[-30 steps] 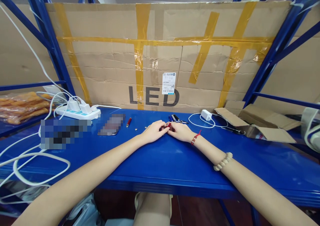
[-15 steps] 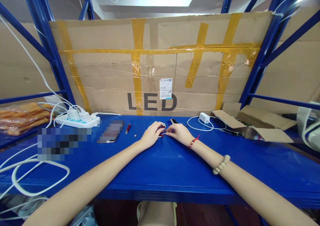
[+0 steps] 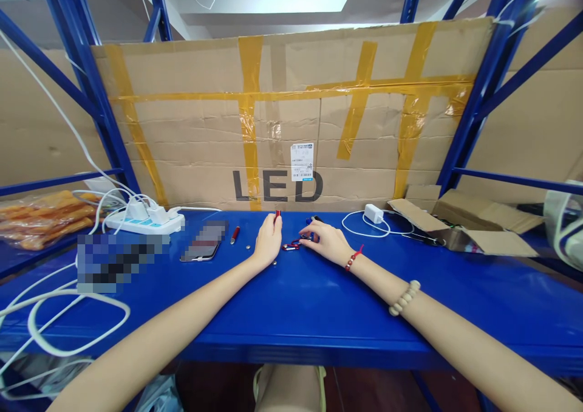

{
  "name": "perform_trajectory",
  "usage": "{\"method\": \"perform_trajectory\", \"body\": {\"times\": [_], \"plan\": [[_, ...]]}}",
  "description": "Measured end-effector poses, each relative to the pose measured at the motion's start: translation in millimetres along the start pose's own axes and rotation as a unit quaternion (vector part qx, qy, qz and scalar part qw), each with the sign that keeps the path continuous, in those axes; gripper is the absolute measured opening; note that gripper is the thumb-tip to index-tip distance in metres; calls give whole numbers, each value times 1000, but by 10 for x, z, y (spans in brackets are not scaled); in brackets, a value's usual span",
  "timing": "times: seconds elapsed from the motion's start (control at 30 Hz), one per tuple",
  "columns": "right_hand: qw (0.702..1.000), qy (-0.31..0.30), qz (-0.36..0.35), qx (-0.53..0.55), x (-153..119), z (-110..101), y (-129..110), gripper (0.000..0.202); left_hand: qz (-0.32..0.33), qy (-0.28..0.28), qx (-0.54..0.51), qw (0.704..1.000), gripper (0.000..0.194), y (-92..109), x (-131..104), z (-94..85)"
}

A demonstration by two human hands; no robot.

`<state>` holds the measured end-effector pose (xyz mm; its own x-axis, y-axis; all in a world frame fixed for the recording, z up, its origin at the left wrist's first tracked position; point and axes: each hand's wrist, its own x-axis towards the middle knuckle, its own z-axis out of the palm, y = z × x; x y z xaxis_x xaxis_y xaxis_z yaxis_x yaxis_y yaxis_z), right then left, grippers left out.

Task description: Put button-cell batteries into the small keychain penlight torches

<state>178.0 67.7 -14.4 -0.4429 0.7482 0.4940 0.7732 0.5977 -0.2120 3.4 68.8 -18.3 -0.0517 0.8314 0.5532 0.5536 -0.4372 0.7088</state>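
Observation:
My left hand [image 3: 268, 240] is closed around a small red tube [image 3: 278, 214], whose red end sticks up past the fingers. To its right lies a red carabiner [image 3: 290, 247] flat on the blue table. My right hand [image 3: 327, 240] is curled at the carabiner's right end, fingertips closed over small dark parts that I cannot make out. Beyond that hand, dark blue pen-like pieces [image 3: 314, 219] are partly hidden. Small round silvery discs lie near my left hand, one disc [image 3: 274, 264] by the wrist. Another red tube [image 3: 235, 235] rests farther left.
A phone [image 3: 203, 242], a power strip [image 3: 146, 222] and looping white cables [image 3: 79, 345] occupy the left side. On the right are a white charger [image 3: 373, 214] with its cord and an open cardboard box [image 3: 478, 223]. A large taped cardboard panel [image 3: 204, 151] stands behind.
My left hand has moved left, away from my right hand, and now holds the red tube upright. The carabiner and a disc near the left wrist have come into view.

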Motion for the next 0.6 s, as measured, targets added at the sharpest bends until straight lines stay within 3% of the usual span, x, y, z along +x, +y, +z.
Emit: {"method": "perform_trajectory", "body": {"times": [0.13,0.3,0.4,0.6], "plan": [[994,-13,-108,25,-18,-16,-101,27,-53,50,-26,997,32,-27,32,-16],[971,-80,-223,23,-51,17,-262,30,-69,69,-59,993,27,-98,60,27],[965,-104,-241,20,-69,43,-329,30,-67,67,-68,993,25,-115,63,43],[966,-94,-236,42,-84,44,-388,33,-63,50,-76,994,24,-77,52,33]]}}
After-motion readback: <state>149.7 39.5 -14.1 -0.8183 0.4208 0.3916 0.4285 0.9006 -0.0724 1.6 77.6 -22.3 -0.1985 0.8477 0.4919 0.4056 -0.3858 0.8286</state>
